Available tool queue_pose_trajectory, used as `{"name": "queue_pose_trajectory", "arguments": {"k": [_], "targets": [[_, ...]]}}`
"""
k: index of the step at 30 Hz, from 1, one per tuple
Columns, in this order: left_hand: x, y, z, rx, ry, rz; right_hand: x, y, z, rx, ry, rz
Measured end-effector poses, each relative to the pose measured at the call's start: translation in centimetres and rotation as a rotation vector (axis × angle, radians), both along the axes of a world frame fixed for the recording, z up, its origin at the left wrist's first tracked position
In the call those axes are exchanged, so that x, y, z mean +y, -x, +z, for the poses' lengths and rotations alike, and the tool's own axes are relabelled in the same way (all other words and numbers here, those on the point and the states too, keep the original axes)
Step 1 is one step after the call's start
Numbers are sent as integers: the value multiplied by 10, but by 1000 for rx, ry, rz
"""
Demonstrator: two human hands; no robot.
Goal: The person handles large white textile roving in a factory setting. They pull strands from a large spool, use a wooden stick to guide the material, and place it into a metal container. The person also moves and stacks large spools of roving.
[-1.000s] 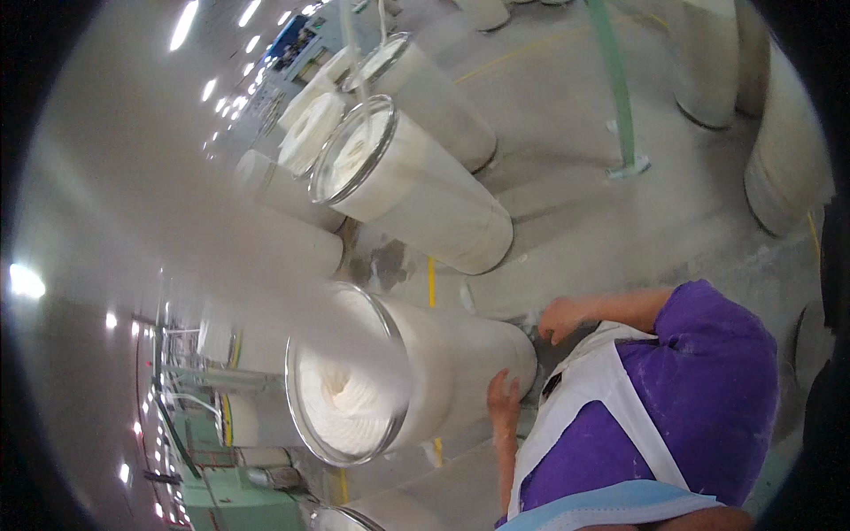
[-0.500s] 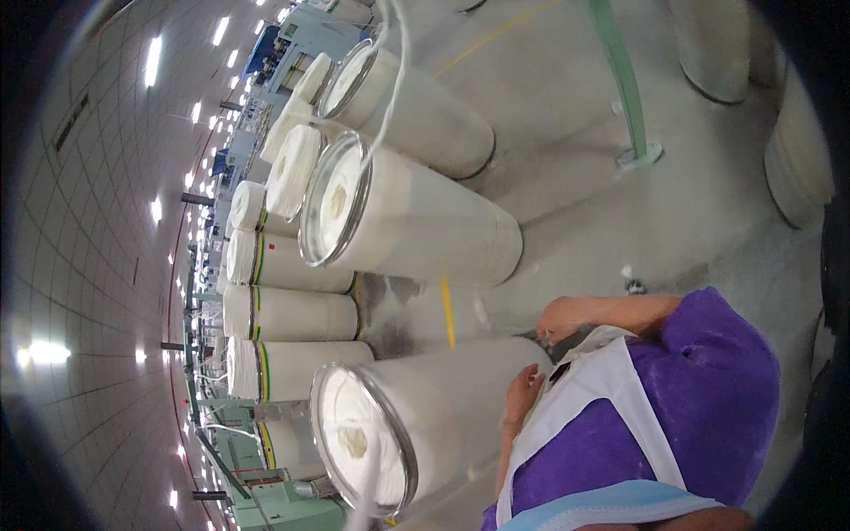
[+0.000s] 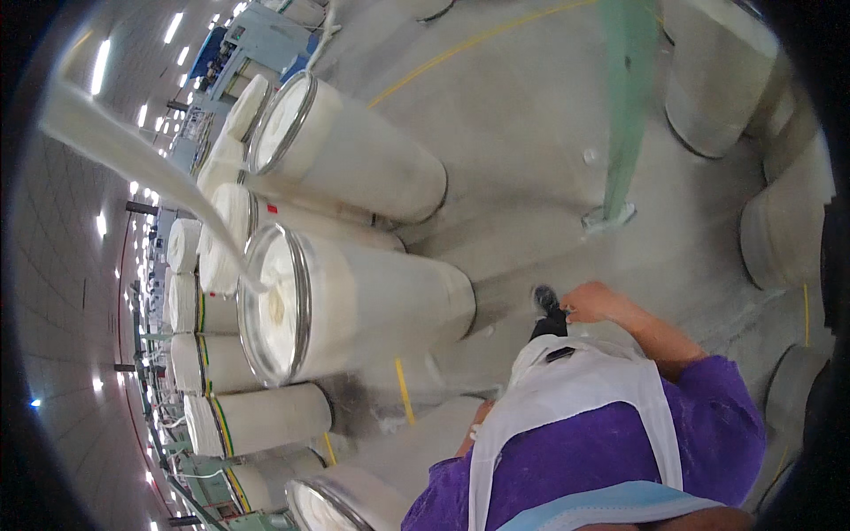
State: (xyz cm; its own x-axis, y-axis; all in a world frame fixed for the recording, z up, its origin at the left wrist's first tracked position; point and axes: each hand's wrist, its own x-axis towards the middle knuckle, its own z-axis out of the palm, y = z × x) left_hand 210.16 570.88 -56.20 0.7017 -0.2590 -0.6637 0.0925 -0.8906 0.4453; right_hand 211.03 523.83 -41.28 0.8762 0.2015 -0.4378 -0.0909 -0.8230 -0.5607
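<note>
My right hand (image 3: 590, 303) is beside my white apron (image 3: 575, 380), its fingers curled; whether anything lies inside them is hidden. My left hand (image 3: 479, 419) shows only in part at the apron's other edge, near a metal-rimmed can (image 3: 345, 500) at the lower edge of the view. Its fingers are mostly covered. Ahead of me, to the left, stands a tall whitish can (image 3: 381, 292) with a shiny rim and coiled white fibre inside. A thick white sliver strand (image 3: 177, 181) runs up from its mouth. Neither hand touches that can.
Another can (image 3: 363, 150) stands beyond the nearest one, and several cans with green and yellow bands (image 3: 257, 420) line the left. A green post (image 3: 624, 133) rises from the floor ahead. More large cans (image 3: 722, 80) stand at right. Yellow lines (image 3: 478, 40) mark the floor.
My view has shifted forward along the cans; the nearest can has slid to the lower edge. My left hand has become mostly hidden behind the apron. A dark shoe has come into view.
</note>
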Motion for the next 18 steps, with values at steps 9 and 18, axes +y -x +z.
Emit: {"name": "queue_pose_trajectory", "arguments": {"k": [9,18], "targets": [[-140,-328,-41,-151,-109,-715,-131,-223,-4,-120,-10,-258],[-466,-675,-3,74,298,-155,-309,-338,-31,-72,30,-765]]}}
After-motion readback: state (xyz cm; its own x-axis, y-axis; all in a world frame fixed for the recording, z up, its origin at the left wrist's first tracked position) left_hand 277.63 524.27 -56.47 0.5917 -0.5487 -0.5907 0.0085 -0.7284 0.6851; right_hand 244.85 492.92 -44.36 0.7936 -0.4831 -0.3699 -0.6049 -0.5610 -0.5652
